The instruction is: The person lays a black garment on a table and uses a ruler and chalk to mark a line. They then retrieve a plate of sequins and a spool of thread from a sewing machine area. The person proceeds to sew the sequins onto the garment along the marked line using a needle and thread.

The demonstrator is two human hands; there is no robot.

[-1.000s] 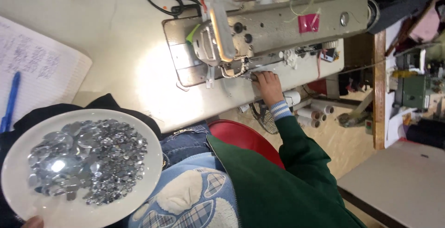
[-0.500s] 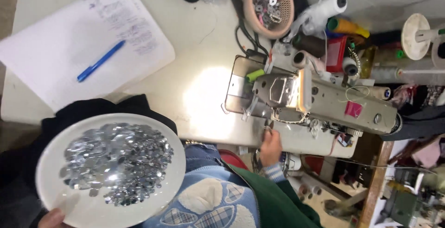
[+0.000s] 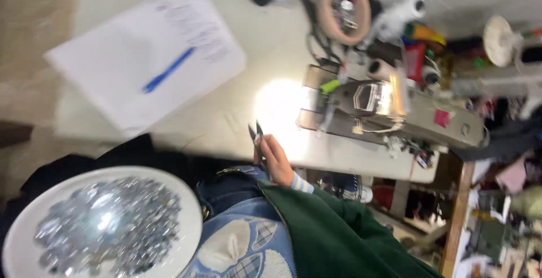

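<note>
light: bright, glare on table [image 3: 279, 108] | blur: strong motion smear | right edge: soft, unfocused

A white sheet of paper [image 3: 149, 57] lies on the tabletop [image 3: 248, 114] at the far left, turned at an angle, with faint lines of writing toward its upper right corner; a blue pen [image 3: 167, 70] rests across it. On the grey sewing machine [image 3: 395, 114] to the right sits a small pinkish-red label [image 3: 441, 117], roughly square, stuck on the machine's body. No screens or packages can be made out; the right edge is too blurred to tell.
</note>
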